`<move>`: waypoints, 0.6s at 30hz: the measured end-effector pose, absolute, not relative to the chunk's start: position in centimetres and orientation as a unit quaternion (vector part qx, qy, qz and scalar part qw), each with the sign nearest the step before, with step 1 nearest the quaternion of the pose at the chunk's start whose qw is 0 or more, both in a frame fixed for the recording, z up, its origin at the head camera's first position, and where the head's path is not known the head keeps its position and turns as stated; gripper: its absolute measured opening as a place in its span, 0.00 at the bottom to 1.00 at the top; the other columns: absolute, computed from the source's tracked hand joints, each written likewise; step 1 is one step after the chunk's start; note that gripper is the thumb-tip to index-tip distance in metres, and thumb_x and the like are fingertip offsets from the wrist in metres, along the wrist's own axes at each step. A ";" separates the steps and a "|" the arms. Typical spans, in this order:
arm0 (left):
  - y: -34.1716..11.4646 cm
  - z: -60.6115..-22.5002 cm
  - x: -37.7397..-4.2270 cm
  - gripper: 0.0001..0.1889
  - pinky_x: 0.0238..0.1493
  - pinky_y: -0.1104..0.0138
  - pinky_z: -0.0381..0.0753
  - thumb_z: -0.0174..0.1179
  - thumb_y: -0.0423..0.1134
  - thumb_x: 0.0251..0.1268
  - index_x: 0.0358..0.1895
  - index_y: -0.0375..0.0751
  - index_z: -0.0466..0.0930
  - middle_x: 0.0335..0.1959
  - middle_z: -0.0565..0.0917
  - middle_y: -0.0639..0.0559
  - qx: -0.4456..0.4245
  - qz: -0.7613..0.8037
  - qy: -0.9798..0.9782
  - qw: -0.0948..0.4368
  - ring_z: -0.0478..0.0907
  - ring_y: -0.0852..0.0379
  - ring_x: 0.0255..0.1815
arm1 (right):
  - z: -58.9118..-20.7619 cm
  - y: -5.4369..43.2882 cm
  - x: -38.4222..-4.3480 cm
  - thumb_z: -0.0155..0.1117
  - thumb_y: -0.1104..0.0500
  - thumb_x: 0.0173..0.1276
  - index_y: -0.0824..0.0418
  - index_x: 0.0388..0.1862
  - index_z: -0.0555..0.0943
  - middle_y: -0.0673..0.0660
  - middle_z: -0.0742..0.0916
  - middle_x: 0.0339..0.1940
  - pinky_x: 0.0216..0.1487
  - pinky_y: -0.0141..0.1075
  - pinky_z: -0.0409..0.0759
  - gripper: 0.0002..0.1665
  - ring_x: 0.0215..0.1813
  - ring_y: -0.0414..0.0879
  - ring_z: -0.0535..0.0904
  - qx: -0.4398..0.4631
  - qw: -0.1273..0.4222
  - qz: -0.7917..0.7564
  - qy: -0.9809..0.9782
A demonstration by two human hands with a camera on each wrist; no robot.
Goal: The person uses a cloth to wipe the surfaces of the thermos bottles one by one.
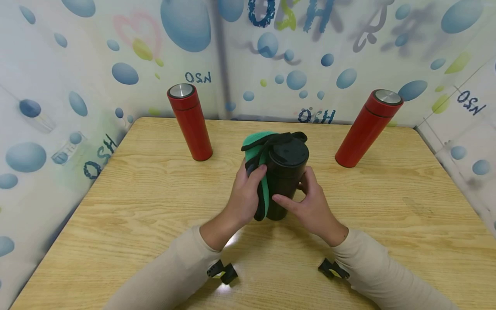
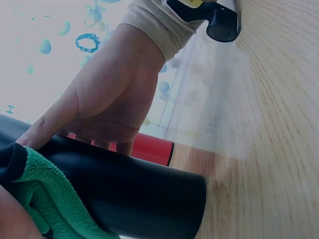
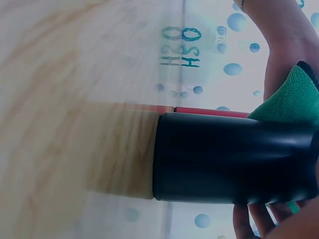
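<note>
A black vacuum flask [image 1: 286, 185] with a dark lid stands in front of me, its base at the tabletop and its body tilted slightly in the head view. My left hand [image 1: 242, 196] holds a green cloth with black edging [image 2: 60, 194] against the flask's left side, thumb on the near side. The cloth's folds reach up beside the lid. My right hand [image 1: 311, 209] grips the flask's body from the right, thumb in front and fingers round the far side. In the right wrist view the flask [image 3: 234, 159] shows a smooth, glossy surface.
Two red flasks with silver-topped lids stand farther back, one at the left [image 1: 191, 129] and one at the right [image 1: 366, 133]. The wooden table [image 1: 135, 206] meets a patterned wall covering [image 1: 248, 77] at its back edge.
</note>
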State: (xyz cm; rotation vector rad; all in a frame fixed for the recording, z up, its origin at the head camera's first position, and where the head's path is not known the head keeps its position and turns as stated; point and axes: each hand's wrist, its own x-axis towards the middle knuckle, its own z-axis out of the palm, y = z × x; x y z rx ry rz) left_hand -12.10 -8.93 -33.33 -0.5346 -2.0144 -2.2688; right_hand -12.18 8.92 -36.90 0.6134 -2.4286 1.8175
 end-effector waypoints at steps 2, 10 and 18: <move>-8.9 -33.3 -12.1 0.23 0.71 0.55 0.69 0.40 0.40 0.75 0.70 0.39 0.60 0.64 0.74 0.44 -0.174 -0.737 -0.653 0.031 0.72 0.54 0.65 | -36.9 8.9 -12.2 0.74 0.60 0.62 0.58 0.72 0.58 0.54 0.74 0.70 0.64 0.55 0.73 0.46 0.69 0.51 0.72 0.199 0.025 0.587 -0.784; -9.0 -33.4 -12.0 0.24 0.71 0.55 0.70 0.40 0.41 0.75 0.71 0.39 0.60 0.64 0.74 0.44 -0.172 -0.737 -0.653 0.027 0.72 0.54 0.65 | -37.1 8.9 -12.3 0.74 0.61 0.62 0.57 0.72 0.59 0.54 0.74 0.70 0.64 0.55 0.73 0.46 0.69 0.50 0.72 0.201 0.028 0.587 -0.784; -9.0 -33.3 -12.0 0.24 0.72 0.55 0.69 0.40 0.41 0.75 0.71 0.40 0.60 0.64 0.73 0.44 -0.170 -0.735 -0.655 0.028 0.71 0.54 0.66 | -37.1 8.8 -12.2 0.74 0.62 0.62 0.56 0.73 0.59 0.53 0.74 0.69 0.64 0.54 0.73 0.46 0.69 0.49 0.72 0.202 0.030 0.591 -0.781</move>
